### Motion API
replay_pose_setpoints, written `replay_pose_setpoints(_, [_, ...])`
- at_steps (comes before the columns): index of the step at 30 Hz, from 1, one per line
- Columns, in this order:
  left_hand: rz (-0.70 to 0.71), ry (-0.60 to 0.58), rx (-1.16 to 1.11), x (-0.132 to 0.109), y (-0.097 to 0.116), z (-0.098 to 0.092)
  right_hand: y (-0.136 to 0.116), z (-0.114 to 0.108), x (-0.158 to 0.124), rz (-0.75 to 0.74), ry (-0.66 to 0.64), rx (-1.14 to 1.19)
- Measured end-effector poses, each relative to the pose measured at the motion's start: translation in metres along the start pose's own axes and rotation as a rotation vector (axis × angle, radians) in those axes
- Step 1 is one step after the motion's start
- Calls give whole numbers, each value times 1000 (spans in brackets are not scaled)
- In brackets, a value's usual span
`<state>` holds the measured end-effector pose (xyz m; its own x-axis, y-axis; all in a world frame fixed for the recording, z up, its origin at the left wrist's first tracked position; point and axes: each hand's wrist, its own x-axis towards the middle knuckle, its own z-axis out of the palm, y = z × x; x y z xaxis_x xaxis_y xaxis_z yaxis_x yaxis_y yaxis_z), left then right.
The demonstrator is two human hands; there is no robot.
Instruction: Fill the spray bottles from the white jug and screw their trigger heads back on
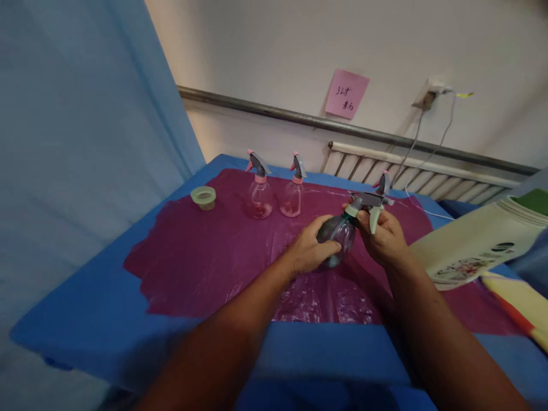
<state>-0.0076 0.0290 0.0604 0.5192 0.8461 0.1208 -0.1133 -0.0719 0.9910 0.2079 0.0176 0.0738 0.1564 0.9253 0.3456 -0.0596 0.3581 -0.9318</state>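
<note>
My left hand (pixel 314 246) is wrapped round the body of a dark green see-through spray bottle (pixel 342 237), which leans to the right above the table. My right hand (pixel 383 234) is closed at the bottle's neck, its fingers on the pale collar just under the grey and white trigger head (pixel 366 201). Beyond the hands stand two clear spray bottles with pink and grey heads, one on the left (pixel 260 197) and one nearer the middle (pixel 293 194). Another pink and grey spray head (pixel 382 184) shows behind my right hand; its bottle is hidden.
A purple plastic sheet (pixel 205 257) covers much of the blue table (pixel 85 302). A small pale green cup (pixel 204 197) stands far left. A large cream container (pixel 475 245) leans at right beside a yellow and red item (pixel 518 302). Cords hang from a wall socket (pixel 428 97).
</note>
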Motion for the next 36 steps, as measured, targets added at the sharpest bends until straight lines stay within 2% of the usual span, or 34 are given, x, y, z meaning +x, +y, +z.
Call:
replay_pose_setpoints(4, [-62, -108, -190, -2, 4, -2, 0, -5, -5, 23, -37, 29])
replay_pose_setpoints(7, [-89, -122, -205, -4, 5, -1, 0, -7, -8, 51, -39, 66])
replay_pose_setpoints(10, [-9, -81, -103, -6, 5, -1, 3, -7, -9, 77, 31, 84])
replay_pose_setpoints(13, [39, -75, 96, -8, 7, -1, 6, -8, -9, 86, 95, 92])
replay_pose_setpoints(20, [152, -74, 520, -13, 9, 3, 5, -3, -11, 113, 51, 175])
replay_pose_setpoints(25, [173, -127, 551, -14, 10, 3, 10, 3, -15, 161, 36, 178])
replay_pose_setpoints(30, [163, -116, 553, -14, 9, 1, 12, 3, -16, 169, 74, 134])
replay_pose_setpoints(36, [140, -110, 573, -14, 9, 0, 0, -6, -16, -8, 102, 171])
